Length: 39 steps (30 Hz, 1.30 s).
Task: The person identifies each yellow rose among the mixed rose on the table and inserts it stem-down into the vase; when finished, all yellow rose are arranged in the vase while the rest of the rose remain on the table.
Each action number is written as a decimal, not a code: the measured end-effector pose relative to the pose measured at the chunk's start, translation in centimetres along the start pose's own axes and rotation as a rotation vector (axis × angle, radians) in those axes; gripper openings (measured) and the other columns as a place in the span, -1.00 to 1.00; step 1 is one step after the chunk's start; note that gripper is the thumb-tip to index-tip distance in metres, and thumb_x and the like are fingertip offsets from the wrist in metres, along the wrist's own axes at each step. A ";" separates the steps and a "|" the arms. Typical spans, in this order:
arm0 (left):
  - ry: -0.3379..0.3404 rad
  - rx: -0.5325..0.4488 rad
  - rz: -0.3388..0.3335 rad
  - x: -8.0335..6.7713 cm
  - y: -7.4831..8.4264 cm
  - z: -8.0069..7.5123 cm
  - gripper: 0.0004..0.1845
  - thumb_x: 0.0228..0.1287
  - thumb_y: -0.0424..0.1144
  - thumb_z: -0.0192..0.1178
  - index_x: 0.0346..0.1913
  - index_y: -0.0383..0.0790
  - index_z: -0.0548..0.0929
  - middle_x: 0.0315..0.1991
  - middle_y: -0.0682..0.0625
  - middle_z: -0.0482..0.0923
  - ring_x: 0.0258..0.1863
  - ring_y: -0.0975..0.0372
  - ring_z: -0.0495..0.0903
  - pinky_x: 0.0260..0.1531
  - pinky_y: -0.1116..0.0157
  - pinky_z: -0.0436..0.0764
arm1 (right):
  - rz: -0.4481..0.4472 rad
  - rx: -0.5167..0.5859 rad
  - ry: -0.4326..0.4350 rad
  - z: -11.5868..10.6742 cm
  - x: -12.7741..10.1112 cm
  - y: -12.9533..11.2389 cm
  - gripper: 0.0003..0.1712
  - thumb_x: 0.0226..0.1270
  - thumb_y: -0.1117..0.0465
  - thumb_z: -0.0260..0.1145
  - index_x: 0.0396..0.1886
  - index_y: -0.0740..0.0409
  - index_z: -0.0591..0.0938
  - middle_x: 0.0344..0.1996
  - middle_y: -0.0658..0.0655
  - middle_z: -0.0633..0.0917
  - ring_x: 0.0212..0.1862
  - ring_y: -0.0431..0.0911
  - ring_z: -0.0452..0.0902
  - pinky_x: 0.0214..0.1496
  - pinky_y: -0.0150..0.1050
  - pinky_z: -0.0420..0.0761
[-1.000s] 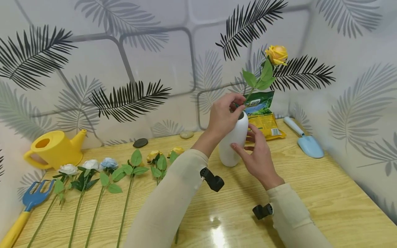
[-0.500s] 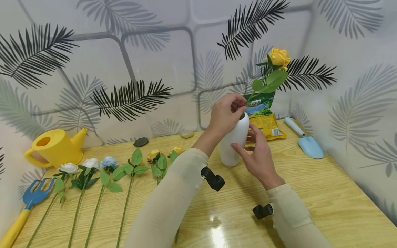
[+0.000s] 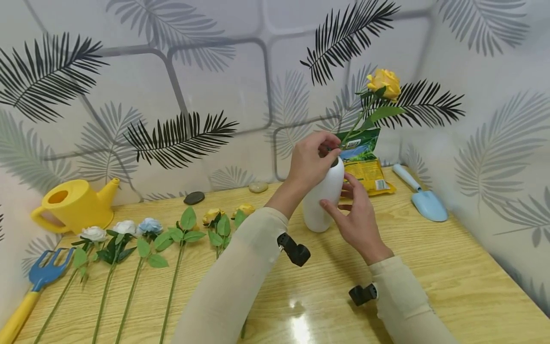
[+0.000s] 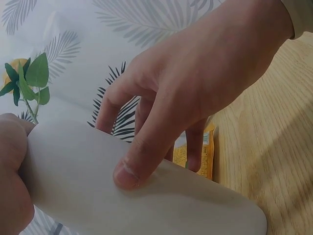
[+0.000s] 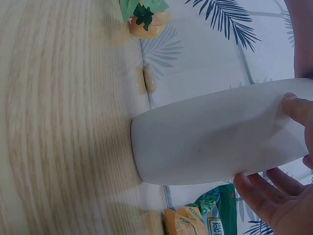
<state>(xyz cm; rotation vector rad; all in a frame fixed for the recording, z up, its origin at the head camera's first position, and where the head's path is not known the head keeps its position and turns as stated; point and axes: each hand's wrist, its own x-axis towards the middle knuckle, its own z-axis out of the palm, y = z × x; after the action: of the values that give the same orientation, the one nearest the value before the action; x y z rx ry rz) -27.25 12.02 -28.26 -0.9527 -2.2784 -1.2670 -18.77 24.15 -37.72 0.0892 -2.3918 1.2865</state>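
A yellow rose (image 3: 385,84) on a long green stem leans up and right out of the mouth of a white vase (image 3: 319,203). My left hand (image 3: 310,156) pinches the stem with thumb and fingers just over the rim. The stem's lower end is hidden. Around the vase's body my right hand (image 3: 359,216) keeps a light grip, thumb in front and fingers behind. In the left wrist view the right thumb (image 4: 128,174) presses the vase's side. The vase's base stands on the wooden table in the right wrist view.
Several white, blue and yellow roses (image 3: 124,228) lie in a row at left. Beyond them are a yellow watering can (image 3: 79,208) and a blue garden fork (image 3: 48,272). A green-yellow packet (image 3: 365,176) stands behind the vase, with a blue trowel (image 3: 428,205) to its right.
The yellow rose has turned about its stem: its leaves swung from left to right, and the bloom sits slightly lower. Both hands and the vase stay almost in place.
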 end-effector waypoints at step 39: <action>0.045 -0.004 0.020 -0.3 0.1 0.2 -0.88 0.36 -0.32 0.31 -0.11 -0.28 0.71 -0.17 -0.10 0.73 -0.25 0.18 0.72 -0.19 0.49 0.63 | -0.017 -0.003 0.006 -0.1 0.0 0.0 -0.07 0.35 0.11 0.42 0.56 0.20 0.13 0.28 0.34 0.45 0.21 0.21 0.54 0.09 0.11 0.69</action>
<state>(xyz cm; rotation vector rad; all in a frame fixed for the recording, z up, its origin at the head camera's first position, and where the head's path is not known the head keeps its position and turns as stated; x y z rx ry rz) -26.99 12.12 -28.55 -0.9363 -2.2274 -1.2718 -18.71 24.22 -37.68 0.1045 -2.3833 1.2734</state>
